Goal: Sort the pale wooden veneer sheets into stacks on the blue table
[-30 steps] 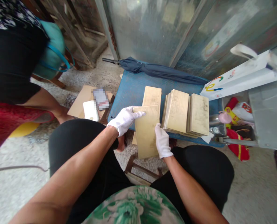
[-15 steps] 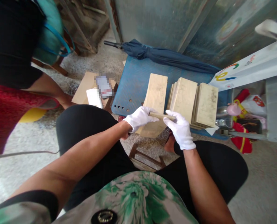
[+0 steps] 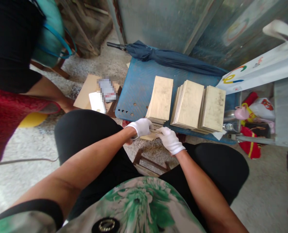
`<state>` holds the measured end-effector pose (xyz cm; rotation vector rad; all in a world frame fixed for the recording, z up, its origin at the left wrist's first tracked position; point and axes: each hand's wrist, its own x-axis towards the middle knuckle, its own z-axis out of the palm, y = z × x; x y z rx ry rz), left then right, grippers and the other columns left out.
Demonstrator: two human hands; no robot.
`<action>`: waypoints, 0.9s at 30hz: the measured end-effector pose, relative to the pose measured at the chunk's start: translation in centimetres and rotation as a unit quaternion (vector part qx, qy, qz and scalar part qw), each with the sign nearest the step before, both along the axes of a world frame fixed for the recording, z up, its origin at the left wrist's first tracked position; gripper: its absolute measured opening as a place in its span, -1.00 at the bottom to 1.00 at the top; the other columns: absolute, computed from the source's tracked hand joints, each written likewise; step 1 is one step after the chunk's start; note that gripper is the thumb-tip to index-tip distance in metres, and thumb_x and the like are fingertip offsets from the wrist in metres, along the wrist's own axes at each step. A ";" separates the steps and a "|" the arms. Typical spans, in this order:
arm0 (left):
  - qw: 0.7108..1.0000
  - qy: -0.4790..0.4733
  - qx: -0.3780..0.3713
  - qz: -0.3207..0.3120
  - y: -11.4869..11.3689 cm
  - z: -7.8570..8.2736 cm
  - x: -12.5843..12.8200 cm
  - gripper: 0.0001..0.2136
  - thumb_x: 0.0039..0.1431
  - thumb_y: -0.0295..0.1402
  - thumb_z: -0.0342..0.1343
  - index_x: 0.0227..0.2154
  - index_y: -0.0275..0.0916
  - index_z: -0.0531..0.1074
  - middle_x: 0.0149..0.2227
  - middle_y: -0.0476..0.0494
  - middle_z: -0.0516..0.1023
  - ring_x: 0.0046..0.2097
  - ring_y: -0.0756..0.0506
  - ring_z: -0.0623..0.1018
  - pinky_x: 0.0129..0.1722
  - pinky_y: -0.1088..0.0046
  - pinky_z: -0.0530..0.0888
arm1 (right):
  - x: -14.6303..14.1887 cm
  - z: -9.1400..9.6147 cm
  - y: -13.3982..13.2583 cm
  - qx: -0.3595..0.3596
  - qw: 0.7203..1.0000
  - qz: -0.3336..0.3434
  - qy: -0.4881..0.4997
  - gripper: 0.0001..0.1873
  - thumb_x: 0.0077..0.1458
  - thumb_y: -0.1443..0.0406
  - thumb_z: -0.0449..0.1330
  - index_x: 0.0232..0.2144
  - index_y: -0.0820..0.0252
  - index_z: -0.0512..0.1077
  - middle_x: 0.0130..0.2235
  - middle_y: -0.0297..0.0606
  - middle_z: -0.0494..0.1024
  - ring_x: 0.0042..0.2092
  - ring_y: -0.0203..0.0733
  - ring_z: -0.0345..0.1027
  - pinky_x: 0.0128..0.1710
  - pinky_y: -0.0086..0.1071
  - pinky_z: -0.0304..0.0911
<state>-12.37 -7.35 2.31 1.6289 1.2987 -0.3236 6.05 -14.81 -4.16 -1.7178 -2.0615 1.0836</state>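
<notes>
Head view. Gloved left hand [image 3: 140, 127] and right hand [image 3: 169, 140] pinch a tan sheet [image 3: 148, 137] between closed fingers at the near edge of the blue table [image 3: 134, 94], just below the left stack [image 3: 160, 98]. The sheet appears thin, light, fairly stiff and probably creasable, so opposite edges offer the safest hold.

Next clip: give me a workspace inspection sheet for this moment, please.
Surface: blue table, drilled holes by its near-left corner.
Job's things: three stacks of beige sheets, left stack, middle stack, right stack; one beige sheet held at the near edge.
Clutter: folded umbrella at the table's back; white bag; red packets on the right.
Hands: left hand and right hand, white-gloved, both gripping the beige sheet.
Cables: thin cable on the floor, left.
Surroundings: concrete floor, metal wall, another person at left.
</notes>
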 end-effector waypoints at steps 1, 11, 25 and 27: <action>0.998 0.029 0.016 -0.057 0.2 0.1 0.0 -0.71 -0.11 -0.54 0.20 -0.26 -0.23 0.62 -0.27 -0.16 0.64 -0.18 -0.16 0.58 -0.13 0.43 0.46 | -0.1 -0.7 -0.2 -0.006 1.000 0.001 -0.008 -0.84 0.08 0.39 0.26 -0.24 0.13 0.52 -0.22 -0.23 0.56 -0.13 -0.15 0.43 -0.07 -0.35 0.28; 0.988 0.103 0.024 -0.114 0.8 0.8 -0.4 -0.67 0.07 -0.50 0.08 -0.09 -0.33 0.55 -0.08 -0.39 0.58 -0.03 -0.26 0.57 -0.03 0.30 0.48 | -0.2 -5.5 -0.9 -0.070 0.994 -0.007 -0.078 -0.89 0.15 0.33 0.21 -0.26 0.19 0.52 -0.24 -0.20 0.53 -0.16 -0.16 0.39 -0.06 -0.34 0.26; 0.989 0.131 0.030 -0.069 1.6 0.9 -0.6 -0.72 0.13 -0.48 0.03 -0.16 -0.37 0.58 -0.11 -0.43 0.59 -0.06 -0.24 0.58 -0.02 0.34 0.46 | -1.7 -6.2 -0.7 -0.069 0.996 -0.009 -0.053 -0.85 0.12 0.34 0.22 -0.22 0.16 0.53 -0.19 -0.22 0.56 -0.11 -0.18 0.39 0.03 -0.34 0.22; 0.989 0.131 0.034 -0.063 1.6 1.2 -0.5 -0.71 0.14 -0.47 0.03 -0.14 -0.36 0.58 -0.11 -0.43 0.58 -0.06 -0.23 0.58 -0.03 0.37 0.45 | -1.8 -5.9 -0.5 -0.073 0.996 -0.020 -0.055 -0.86 0.13 0.32 0.22 -0.24 0.17 0.54 -0.19 -0.21 0.57 -0.11 -0.16 0.40 0.02 -0.32 0.24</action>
